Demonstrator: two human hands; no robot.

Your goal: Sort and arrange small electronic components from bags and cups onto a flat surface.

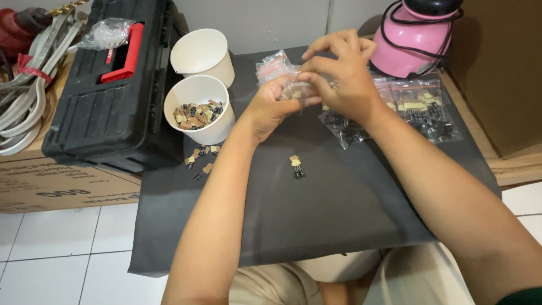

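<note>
Both hands (307,85) pinch a small clear bag (276,69) between them above the mat (316,214).

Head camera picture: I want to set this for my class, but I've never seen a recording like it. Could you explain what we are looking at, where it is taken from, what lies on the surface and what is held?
There is one picture, from a camera worn on a person's head, looking down at their own two bare hands. The person works over a dark grey mat. The left hand and right hand together hold a small clear plastic bag of tiny parts. On the mat stand two white paper cups: the near cup contains small tan-and-black electronic components, while the far cup's contents cannot be seen. A few loose components lie on the mat, with more clear bags at the right. A black toolbox sits at the left, a pink appliance behind.
</note>
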